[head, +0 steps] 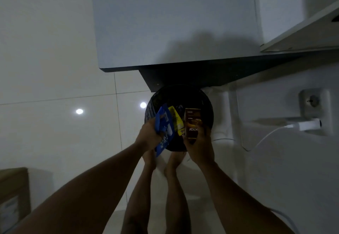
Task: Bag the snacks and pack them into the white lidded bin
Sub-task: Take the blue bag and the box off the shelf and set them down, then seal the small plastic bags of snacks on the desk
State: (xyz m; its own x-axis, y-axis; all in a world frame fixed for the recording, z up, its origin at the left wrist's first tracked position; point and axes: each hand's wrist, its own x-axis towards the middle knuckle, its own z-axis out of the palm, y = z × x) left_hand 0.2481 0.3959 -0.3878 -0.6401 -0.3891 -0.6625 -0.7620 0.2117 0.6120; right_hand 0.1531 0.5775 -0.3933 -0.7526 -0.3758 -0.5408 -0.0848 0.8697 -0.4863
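My left hand (149, 135) grips a blue snack packet (163, 129) by its side. My right hand (199, 145) holds a brown snack box (192, 123) upright. Between them shows a yellow snack packet (176, 120); which hand holds it I cannot tell. All three hang over a round black container (207, 109) standing on the floor, its inside dark. No white lidded bin is in view.
A grey cabinet (174, 23) with a dark underside overhangs the black container. White floor tiles (55, 68) lie to the left. A wall socket (313, 101) with a white charger (308, 124) and cable is at right. A cardboard box (12, 195) sits at lower left. My bare legs stand below.
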